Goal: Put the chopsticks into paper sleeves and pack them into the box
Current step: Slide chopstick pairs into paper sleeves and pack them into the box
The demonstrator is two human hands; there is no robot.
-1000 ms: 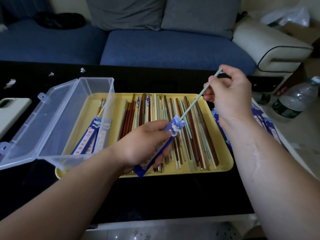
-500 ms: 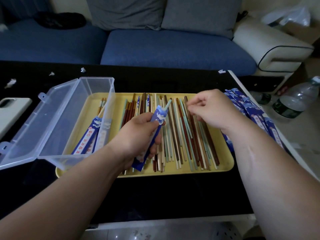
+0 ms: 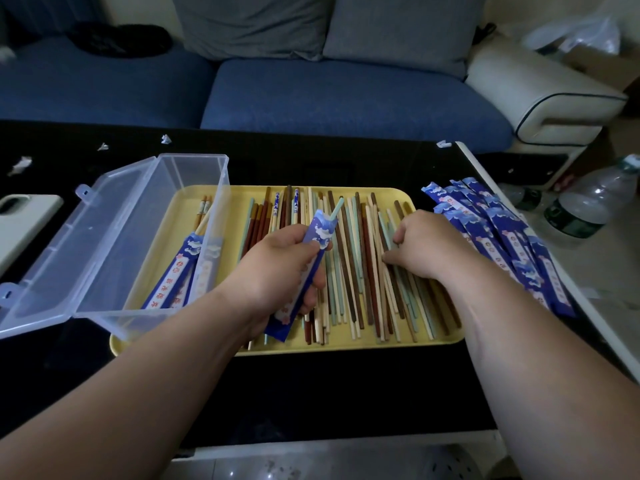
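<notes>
My left hand (image 3: 277, 268) grips a blue paper sleeve (image 3: 304, 271) above the yellow tray (image 3: 221, 199); the tip of a pale green chopstick (image 3: 336, 206) sticks out of its top. Several loose chopsticks (image 3: 353, 268) in brown, cream and green lie side by side across the tray. My right hand (image 3: 422, 247) is down on the right part of that pile, fingertips curled onto the sticks; I cannot tell whether it pinches one. A clear plastic box (image 3: 114, 244) stands open at the left with a few sleeved chopsticks (image 3: 183, 271) inside.
A stack of empty blue sleeves (image 3: 498, 233) lies right of the tray near the table's right edge. A white phone (image 3: 24, 216) sits at the far left. Plastic bottles (image 3: 588, 202) stand on the floor at right. A blue sofa (image 3: 311, 95) runs behind the black table.
The green chopstick has slid down into the sleeve in my left hand. My right hand let go of it and dropped onto the loose chopsticks at the tray's right.
</notes>
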